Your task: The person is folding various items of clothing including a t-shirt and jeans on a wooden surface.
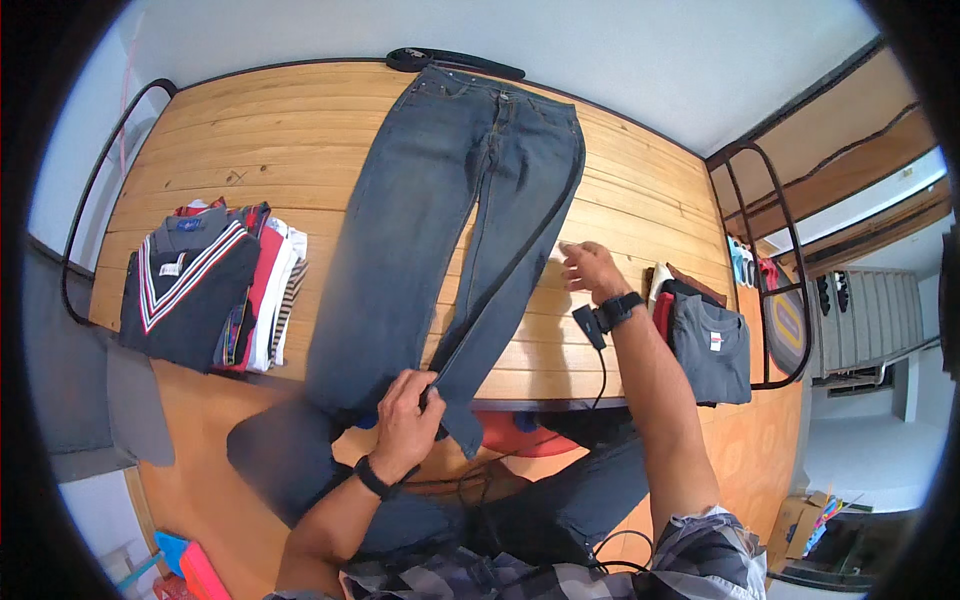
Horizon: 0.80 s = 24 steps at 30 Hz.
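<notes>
A pair of blue denim jeans [420, 195] lies lengthwise on a slatted wooden surface [292, 127], its waistband at the far edge and its leg ends towards me. One leg has a lengthwise fold, and its lower end hangs past the near edge. My left hand [411, 412] pinches the edge of that leg near its hem. Just right of the jeans, my right hand [592, 270] is raised over the boards with its fingers apart and nothing in it. A dark band with a small cabled device [589, 324] is on my right wrist.
A stack of folded shirts [195, 277] lies at the left, and folded T-shirts [709, 337] lie at the right. Behind the waistband is a coiled black belt [457, 61]. Curved metal rails [787, 225] stand at both ends. A red round seat [532, 435] shows below the near edge.
</notes>
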Tool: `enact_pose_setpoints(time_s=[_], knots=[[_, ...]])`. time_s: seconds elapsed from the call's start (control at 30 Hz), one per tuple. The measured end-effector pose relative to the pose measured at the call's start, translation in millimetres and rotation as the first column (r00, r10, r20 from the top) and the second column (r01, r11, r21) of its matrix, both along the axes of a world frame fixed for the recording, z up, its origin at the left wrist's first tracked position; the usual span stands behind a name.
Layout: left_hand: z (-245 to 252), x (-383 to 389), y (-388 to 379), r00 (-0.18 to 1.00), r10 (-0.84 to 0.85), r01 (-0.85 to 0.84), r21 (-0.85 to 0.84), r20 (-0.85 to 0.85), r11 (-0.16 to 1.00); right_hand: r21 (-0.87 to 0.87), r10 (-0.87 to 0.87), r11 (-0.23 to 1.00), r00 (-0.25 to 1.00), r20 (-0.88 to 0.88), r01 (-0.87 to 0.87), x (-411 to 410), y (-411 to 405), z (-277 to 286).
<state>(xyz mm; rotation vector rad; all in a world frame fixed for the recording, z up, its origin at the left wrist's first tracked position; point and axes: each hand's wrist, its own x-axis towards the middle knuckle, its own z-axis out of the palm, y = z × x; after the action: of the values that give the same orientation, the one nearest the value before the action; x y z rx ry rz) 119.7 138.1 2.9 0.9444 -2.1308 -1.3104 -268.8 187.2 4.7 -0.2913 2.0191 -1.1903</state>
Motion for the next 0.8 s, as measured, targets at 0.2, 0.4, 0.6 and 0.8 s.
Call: enact_pose_setpoints(time_s=[0.2,0.4,0.6,0.8], knots=[[-10,16,-17,0.994,-0.111,0.098,0.341,0.017,0.935,0.116,-0.072,0.987,0.952,-0.298,0.11,-81,-45,-34],[-24,22,-18,0.966,-0.248,0.239,0.619,-0.074,0.748,0.197,0.11,0.98,0.893,-0.437,-0.024,-145,-107,-58],[3,1,-30,0.868,-0.489,0.422,0.647,-0.086,0.635,0.3,0.111,0.942,0.709,-0.697,0.148,-202,-140,-72],[23,-13,-48,0.687,-0.723,0.549,0.702,-0.071,0.453,0.294,0.087,0.93,0.647,-0.757,0.219,-221,-150,-78]])
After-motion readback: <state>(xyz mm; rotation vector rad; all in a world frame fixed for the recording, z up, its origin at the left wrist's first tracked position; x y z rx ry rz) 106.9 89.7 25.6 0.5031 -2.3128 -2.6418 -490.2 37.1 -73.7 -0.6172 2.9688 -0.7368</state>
